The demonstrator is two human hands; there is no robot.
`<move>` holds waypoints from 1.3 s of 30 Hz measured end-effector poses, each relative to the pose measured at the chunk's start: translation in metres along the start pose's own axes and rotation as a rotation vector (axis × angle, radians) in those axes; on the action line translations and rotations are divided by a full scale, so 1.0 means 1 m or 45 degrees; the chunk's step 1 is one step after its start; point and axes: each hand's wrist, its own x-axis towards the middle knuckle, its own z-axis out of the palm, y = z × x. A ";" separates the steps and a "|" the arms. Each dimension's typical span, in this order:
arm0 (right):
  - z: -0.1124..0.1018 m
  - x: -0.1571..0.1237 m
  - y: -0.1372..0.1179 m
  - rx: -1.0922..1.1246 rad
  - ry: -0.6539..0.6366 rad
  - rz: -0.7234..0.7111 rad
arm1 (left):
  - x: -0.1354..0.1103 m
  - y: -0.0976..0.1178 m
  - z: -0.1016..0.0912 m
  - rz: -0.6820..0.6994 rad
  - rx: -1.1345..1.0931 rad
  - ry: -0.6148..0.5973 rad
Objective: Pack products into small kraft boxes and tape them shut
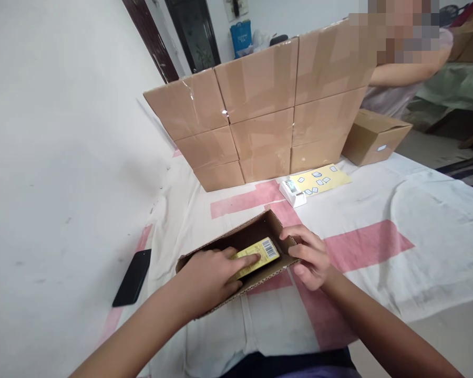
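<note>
A shallow open cardboard box (260,224) lies on the white and pink cloth in front of me. Inside it is a yellow packet (262,252) with a barcode. My left hand (213,273) reaches into the box and presses its fingers flat on the yellow packet. My right hand (309,257) curls round the box's right end, fingers over the rim.
A stack of taped cardboard cartons (260,110) stands at the back, with a single carton (374,136) to its right. A yellow sticker sheet (321,179) and a small white device (292,193) lie before them. A black phone (133,277) lies at the left. Another person sits behind the cartons.
</note>
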 end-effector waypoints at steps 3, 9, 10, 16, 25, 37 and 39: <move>0.001 0.000 0.001 -0.019 0.011 -0.006 | 0.002 0.000 0.001 -0.026 0.026 0.000; 0.004 0.004 0.001 -0.002 0.018 -0.031 | -0.003 -0.017 0.013 -0.228 0.188 0.138; 0.004 0.004 0.000 0.009 0.011 -0.030 | -0.004 -0.021 0.014 -0.254 0.187 0.153; 0.006 0.006 -0.001 0.001 -0.020 0.005 | -0.005 -0.028 0.012 -0.294 0.183 0.101; 0.005 0.006 -0.002 0.032 -0.046 0.036 | 0.002 -0.030 0.020 -0.246 0.233 0.057; 0.002 0.014 -0.002 0.013 -0.122 0.089 | 0.009 -0.034 0.007 -0.229 0.273 -0.041; 0.002 0.013 -0.002 0.010 -0.137 0.104 | 0.010 -0.037 0.008 -0.207 0.273 -0.011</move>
